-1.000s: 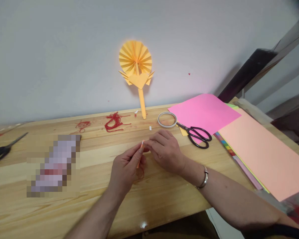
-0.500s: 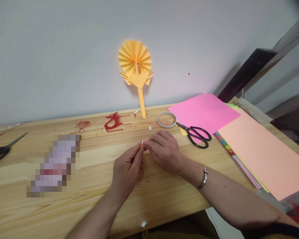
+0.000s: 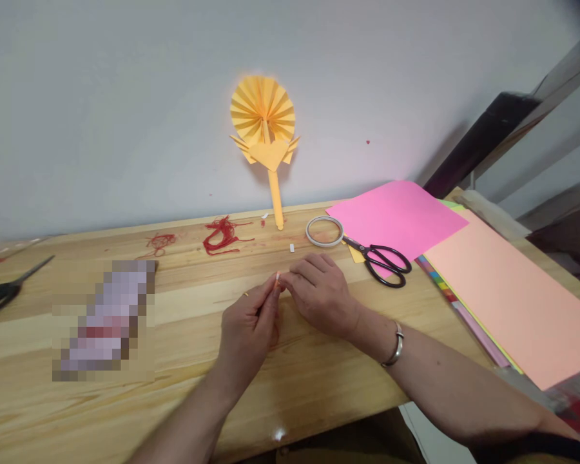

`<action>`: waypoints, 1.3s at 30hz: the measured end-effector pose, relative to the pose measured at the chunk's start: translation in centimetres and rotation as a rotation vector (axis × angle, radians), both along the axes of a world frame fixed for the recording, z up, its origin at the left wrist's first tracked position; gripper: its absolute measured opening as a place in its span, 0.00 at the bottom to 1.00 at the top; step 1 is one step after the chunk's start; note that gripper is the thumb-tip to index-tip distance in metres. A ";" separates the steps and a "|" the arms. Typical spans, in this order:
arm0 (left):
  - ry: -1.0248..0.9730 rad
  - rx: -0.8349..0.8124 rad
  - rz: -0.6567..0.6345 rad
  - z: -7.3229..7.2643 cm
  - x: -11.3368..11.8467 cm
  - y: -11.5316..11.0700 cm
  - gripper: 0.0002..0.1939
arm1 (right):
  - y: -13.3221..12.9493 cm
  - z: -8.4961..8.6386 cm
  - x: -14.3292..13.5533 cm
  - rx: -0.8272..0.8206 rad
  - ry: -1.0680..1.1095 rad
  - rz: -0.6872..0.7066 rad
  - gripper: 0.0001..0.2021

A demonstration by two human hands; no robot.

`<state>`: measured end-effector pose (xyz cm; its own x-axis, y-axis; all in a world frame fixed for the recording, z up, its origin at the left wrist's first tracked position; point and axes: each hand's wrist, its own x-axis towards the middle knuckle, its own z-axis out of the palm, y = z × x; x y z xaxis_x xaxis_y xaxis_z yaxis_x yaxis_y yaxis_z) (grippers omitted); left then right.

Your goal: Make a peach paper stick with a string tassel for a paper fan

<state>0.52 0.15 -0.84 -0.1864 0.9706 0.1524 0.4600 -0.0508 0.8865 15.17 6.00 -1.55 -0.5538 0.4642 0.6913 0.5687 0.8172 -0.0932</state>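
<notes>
My left hand (image 3: 249,316) is closed in a pinch, thumb against fingers, around a small orange and white piece (image 3: 277,277). Only its narrow tip shows above the thumb; the rest is hidden in the grip. My right hand (image 3: 319,290) meets it from the right with curled fingers, its fingertips pressed at that same piece. Below the left thumb, a thin reddish thread (image 3: 276,328) seems to loop down. Both hands are over the wooden table, just in front of a tiny white scrap (image 3: 292,248).
A yellow folded paper fan (image 3: 262,109) leans on the wall. Red thread (image 3: 221,236) lies left of it. A tape roll (image 3: 325,232), black-handled scissors (image 3: 389,265), pink paper (image 3: 396,216) and peach paper (image 3: 512,296) lie right. More scissors (image 3: 2,298) and a blurred-out object (image 3: 109,316) lie left.
Hardly anything differs. Both hands keep their pinch on the small piece, and the whole view has shifted by a few pixels.
</notes>
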 end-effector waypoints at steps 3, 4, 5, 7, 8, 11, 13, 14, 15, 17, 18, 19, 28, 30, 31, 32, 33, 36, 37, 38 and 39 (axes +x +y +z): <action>-0.034 0.006 0.005 -0.2 -0.1 0.0 0.12 | -0.1 0.0 0.0 -0.012 -0.007 -0.007 0.08; -0.043 0.008 0.005 -0.2 -0.1 -0.1 0.13 | -0.1 0.1 -0.1 -0.016 -0.010 -0.009 0.09; -0.048 0.010 0.004 -0.3 -0.1 -0.1 0.13 | -0.1 0.1 -0.1 -0.019 -0.012 -0.010 0.09; -0.042 0.020 -0.003 -0.4 -0.1 -0.1 0.13 | -0.2 0.2 -0.1 -0.021 -0.015 -0.010 0.09; -0.035 0.027 -0.009 -0.4 -0.1 -0.1 0.13 | -0.2 0.2 -0.1 -0.021 -0.017 -0.010 0.10; -0.030 0.039 -0.021 -0.4 0.0 -0.1 0.13 | -0.2 0.3 -0.1 -0.017 -0.031 -0.012 0.11; -0.066 0.031 -0.007 -0.4 0.0 -0.1 0.13 | -0.3 0.3 -0.2 -0.014 -0.041 -0.010 0.11; -0.085 0.027 -0.001 -0.4 0.0 -0.1 0.13 | -0.3 0.3 -0.2 -0.013 -0.045 -0.007 0.10; -0.096 0.025 0.001 -0.4 0.0 0.0 0.12 | -0.3 0.3 -0.2 -0.012 -0.048 -0.003 0.10; -0.071 0.019 -0.011 -0.4 0.0 0.0 0.13 | -0.3 0.2 -0.2 -0.011 -0.050 0.007 0.09; -0.043 0.019 -0.019 -0.4 0.0 0.0 0.13 | -0.3 0.1 -0.2 -0.011 -0.049 0.011 0.09; -0.014 0.015 -0.025 -0.4 0.0 0.0 0.13 | -0.3 0.1 -0.2 -0.011 -0.046 0.012 0.10; -0.005 -0.017 0.015 -0.2 -0.1 0.2 0.13 | -0.4 0.1 -0.3 -0.065 -0.063 -0.033 0.09; 0.024 0.010 0.001 -0.4 -0.1 0.2 0.14 | -0.3 -0.1 -0.2 -0.087 -0.081 -0.041 0.07; 0.039 0.023 -0.007 -0.5 -0.1 0.2 0.15 | -0.3 -0.2 -0.2 -0.096 -0.092 -0.046 0.06; 0.052 0.034 -0.012 -0.6 -0.2 0.3 0.15 | -0.3 -0.2 -0.2 -0.102 -0.103 -0.050 0.06; 0.061 0.039 -0.015 -0.7 -0.2 0.3 0.15 | -0.4 -0.2 -0.2 -0.106 -0.113 -0.053 0.06; 0.075 0.036 -0.018 -0.6 -0.2 0.3 0.16 | -0.4 -0.2 -0.2 -0.100 -0.150 -0.057 0.06; 0.079 0.034 -0.020 -0.6 -0.1 0.3 0.16 | -0.4 -0.1 -0.2 -0.094 -0.165 -0.056 0.06; 0.082 0.031 -0.023 -0.5 -0.1 0.3 0.16 | -0.3 0.0 -0.2 -0.087 -0.183 -0.051 0.07; 0.085 0.027 -0.025 -0.4 -0.1 0.3 0.16 | -0.3 0.1 -0.1 -0.079 -0.203 -0.045 0.07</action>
